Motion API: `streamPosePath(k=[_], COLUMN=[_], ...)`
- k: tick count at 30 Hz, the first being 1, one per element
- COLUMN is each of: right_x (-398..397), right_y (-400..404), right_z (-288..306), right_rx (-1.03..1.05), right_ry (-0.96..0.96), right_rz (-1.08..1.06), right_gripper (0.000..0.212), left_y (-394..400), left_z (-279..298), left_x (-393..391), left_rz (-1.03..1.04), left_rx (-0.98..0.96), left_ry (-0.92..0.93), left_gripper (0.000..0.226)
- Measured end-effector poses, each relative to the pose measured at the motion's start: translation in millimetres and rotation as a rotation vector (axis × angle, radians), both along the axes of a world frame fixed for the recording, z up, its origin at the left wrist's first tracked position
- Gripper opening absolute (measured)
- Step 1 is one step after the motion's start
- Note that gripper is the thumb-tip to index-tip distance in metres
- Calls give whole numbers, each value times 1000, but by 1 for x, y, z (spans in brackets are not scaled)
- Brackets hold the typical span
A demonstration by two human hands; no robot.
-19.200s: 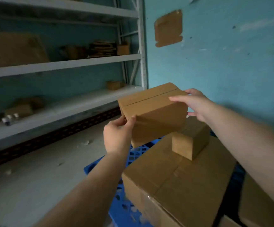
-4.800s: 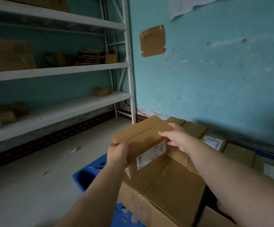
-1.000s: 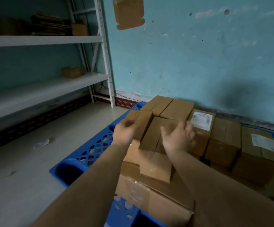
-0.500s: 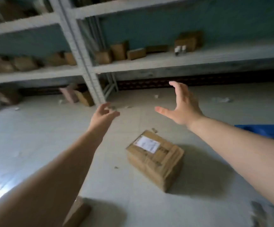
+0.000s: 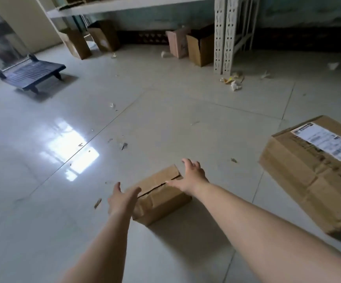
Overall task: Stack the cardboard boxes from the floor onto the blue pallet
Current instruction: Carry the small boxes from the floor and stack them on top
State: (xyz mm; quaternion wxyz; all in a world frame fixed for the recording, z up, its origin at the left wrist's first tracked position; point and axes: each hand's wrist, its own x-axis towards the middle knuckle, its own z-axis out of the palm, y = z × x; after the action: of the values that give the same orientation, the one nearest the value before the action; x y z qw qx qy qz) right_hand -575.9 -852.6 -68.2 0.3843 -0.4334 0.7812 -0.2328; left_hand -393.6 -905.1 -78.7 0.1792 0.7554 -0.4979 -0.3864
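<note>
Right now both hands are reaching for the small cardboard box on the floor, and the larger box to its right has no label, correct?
Not quite: the head view shows a white label on top of the larger box. Both hands, left and right, do reach for the small box.

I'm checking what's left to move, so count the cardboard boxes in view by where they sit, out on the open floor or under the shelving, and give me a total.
Closed boxes on the open floor: 2, the small box between the hands and the labelled box.
Boxes standing under the shelving: 4, at and.
Total: 6
</note>
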Motion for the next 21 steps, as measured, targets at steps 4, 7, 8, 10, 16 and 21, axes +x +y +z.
streamPosePath(k=[4, 7, 8, 10, 16, 21], right_x=[14, 7, 2, -15, -110, -202], right_y=[-6, -4, -2, 2, 42, 125], right_z=[-43, -51, -49, -37, 58, 192], right_rx=[144, 108, 83, 26, -226, -320], right_ry=[-164, -311, -346, -393, -358, -117], right_rz=[-48, -164, -210, -304, -509, -653], right_gripper=[97, 92, 90, 84, 55, 59], left_y=[7, 3, 1, -3, 6, 65], left_z=[-35, -37, -34, -18, 92, 223], left_x=[-13, -23, -26, -40, -127, -232], left_rz=[144, 147, 115, 39, -185, -421], left_rx=[104, 66, 55, 50, -22, -9], left_ry=[181, 230, 234, 246, 430, 584], left_gripper=[72, 68, 67, 63, 53, 49])
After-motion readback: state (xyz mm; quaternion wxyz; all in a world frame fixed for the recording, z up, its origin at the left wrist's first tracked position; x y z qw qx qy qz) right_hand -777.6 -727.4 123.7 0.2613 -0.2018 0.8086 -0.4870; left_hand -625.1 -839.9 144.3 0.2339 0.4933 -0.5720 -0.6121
